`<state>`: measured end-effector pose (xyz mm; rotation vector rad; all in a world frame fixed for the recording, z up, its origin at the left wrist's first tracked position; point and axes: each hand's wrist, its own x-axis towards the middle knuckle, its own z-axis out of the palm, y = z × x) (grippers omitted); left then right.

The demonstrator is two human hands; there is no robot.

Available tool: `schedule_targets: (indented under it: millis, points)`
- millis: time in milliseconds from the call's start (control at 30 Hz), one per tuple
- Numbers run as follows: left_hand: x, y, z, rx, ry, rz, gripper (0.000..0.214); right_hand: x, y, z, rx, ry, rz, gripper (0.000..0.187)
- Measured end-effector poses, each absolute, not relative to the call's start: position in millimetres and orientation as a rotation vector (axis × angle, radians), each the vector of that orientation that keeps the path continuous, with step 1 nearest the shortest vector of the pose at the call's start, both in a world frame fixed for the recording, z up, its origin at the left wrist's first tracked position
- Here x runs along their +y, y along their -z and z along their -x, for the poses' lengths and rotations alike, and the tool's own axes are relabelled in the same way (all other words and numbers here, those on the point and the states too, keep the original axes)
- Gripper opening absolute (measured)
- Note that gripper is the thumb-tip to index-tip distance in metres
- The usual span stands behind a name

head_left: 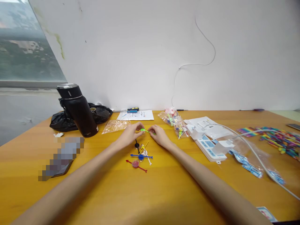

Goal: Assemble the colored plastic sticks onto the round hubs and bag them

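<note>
Between my hands is a green arrow spinner (pixel 143 130), held just above the wooden table. My left hand (pixel 131 134) pinches its round middle end. On the other side, my right hand (pixel 159 135) has its fingers closed on the thin green shaft. Closer to me lie more spinners: a black one (pixel 137 145), a yellow one (pixel 142 147), a white one (pixel 149 160), a blue one (pixel 141 157) and a red one (pixel 135 164). The yellow, white and blue ones overlap. Part of the green spinner is hidden by my fingers.
A clear bag of coloured spinners (pixel 174 122) lies beyond my right hand. A power strip (pixel 208 148) with a white cable and many colourful sticks (pixel 281 140) are at the right. At the left stand a black bottle (pixel 79 112) and a blurred phone (pixel 63 159).
</note>
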<state>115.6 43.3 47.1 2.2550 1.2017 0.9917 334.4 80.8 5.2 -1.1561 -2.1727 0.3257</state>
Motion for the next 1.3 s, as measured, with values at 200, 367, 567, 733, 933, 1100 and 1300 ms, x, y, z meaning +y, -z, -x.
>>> schedule_targets:
  millis: [200,367,567,733,933,1100,1300]
  points:
    - [55,-41,-98,1.382,-0.943,-2.227,0.013,102,-5,-336,-2.057,-0.306,1.235,0.02]
    - [54,-30,-90,1.379,-0.876,-2.183,0.012,88,-1,-358,-2.004,-0.326,1.252,0.019]
    - [50,-34,-94,1.389,-0.934,-2.157,0.015,91,0,-353,-1.975,-0.462,1.182,0.015]
    - [40,-47,-109,1.302,-0.933,-2.216,0.015,100,-3,-319,-2.005,-0.614,1.046,0.017]
    - [29,-53,-149,1.142,-0.805,-2.34,0.017,99,-19,-332,-1.838,-0.662,1.031,0.011]
    - [43,-47,-199,1.034,-0.724,-2.422,0.013,88,-27,-376,-1.581,-0.599,1.105,0.02]
    - [27,-48,-209,0.975,-0.736,-2.515,0.015,66,-26,-383,-1.511,-0.601,1.093,0.022]
